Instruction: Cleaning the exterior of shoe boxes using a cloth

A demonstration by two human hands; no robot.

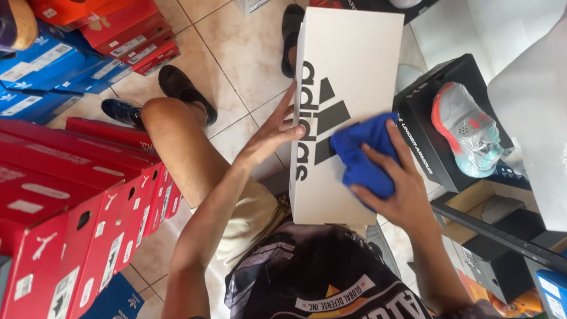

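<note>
Hands both on white shoebox lid (348,65): left hand (273,131) spread flat against its left edge, right hand (401,189) pressing bunched blue cloth (363,156) mid-lid (box's long axis running away from knees).

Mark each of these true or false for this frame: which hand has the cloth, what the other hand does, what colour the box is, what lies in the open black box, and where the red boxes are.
1. The right hand presses a blue cloth on the white shoe box. True.
2. The left hand is away from the box. False: its fingers rest against the box's left edge.
3. The box being wiped is red. False: it is white with a black logo.
4. A grey and orange shoe lies in an open black box on the person's right. True.
5. Red shoe boxes are stacked on the person's left. True.
</note>
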